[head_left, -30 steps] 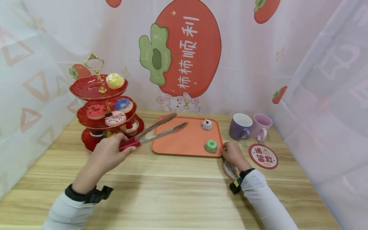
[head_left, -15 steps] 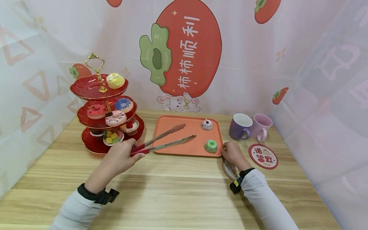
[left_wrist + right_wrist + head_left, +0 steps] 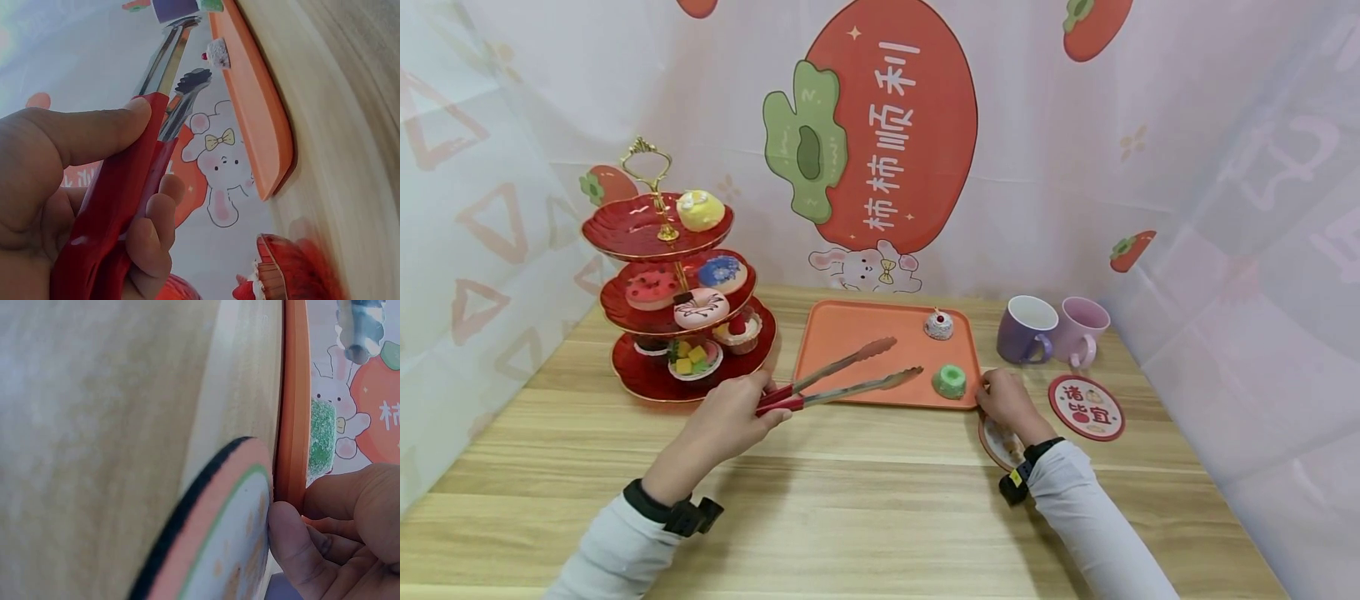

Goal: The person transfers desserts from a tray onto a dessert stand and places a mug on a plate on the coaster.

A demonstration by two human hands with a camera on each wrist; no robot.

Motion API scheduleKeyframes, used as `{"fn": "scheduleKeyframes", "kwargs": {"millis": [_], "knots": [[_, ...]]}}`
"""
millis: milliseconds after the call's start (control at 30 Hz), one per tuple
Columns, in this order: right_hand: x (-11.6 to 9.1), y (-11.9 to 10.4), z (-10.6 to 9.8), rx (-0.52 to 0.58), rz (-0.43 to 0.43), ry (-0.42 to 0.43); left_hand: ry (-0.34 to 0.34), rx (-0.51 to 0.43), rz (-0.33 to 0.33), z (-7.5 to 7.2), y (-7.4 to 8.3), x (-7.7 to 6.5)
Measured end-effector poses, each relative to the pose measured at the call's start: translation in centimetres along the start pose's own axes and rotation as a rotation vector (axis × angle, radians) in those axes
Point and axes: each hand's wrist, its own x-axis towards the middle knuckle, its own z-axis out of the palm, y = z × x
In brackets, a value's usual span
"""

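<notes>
While pale printed cloth (image 3: 1037, 167) hangs behind and on both sides, a wood-grain desk (image 3: 865, 508) spreads below. A three-tiered red stand (image 3: 625, 229) bearing cakes rises at the left; a purple mug (image 3: 1018, 336) and a pink mug (image 3: 1067, 335) stand at the right, a round coaster (image 3: 1086, 408) before them. The orange tray (image 3: 868, 320) carries a cherry-topped cake (image 3: 938, 325) and a green cake (image 3: 951, 382). The right hand (image 3: 1011, 406), partly over another coaster (image 3: 1000, 446), pinches the tray's near right corner. The left hand (image 3: 733, 417) has its fingers curled round the red-handled tongs (image 3: 119, 184), whose spread arms reach over the tray.
</notes>
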Motion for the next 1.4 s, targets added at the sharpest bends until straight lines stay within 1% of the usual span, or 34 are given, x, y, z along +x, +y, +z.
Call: {"fn": "scheduleKeyframes", "kwargs": {"millis": [167, 367, 467, 633, 767, 933, 1133, 1233, 1400], "knots": [[0.0, 0.0, 0.0, 0.003, 0.012, -0.008, -0.002, 0.007, 0.024, 0.7, 0.2, 0.2], [0.0, 0.0, -0.1, 0.013, 0.028, -0.022, -0.015, 0.004, 0.036, 1.6, 0.4, 0.6], [-0.1, 0.1, -0.1, 0.008, 0.024, -0.02, -0.029, 0.001, 0.042, 2.0, 0.5, 0.7], [-0.1, 0.1, 0.0, 0.003, 0.02, -0.007, -0.029, 0.014, 0.052, 2.6, 0.8, 1.1], [-0.2, 0.0, 0.0, -0.002, 0.018, 0.002, -0.044, -0.001, 0.05, 2.9, 1.1, 1.4], [-0.2, 0.0, 0.2, -0.003, -0.002, 0.013, -0.061, -0.019, 0.053, 3.4, 1.5, 1.7], [-0.1, 0.2, 0.3, 0.006, -0.04, 0.04, -0.066, -0.016, 0.063, 3.9, 1.8, 2.0], [-0.4, 0.2, 0.1, 0.021, -0.079, 0.054, -0.066, -0.018, 0.062, 4.0, 2.0, 2.1], [-0.3, 0.0, 0.1, -0.001, -0.06, 0.055, -0.071, -0.029, 0.062, 4.1, 2.5, 2.4]]}}
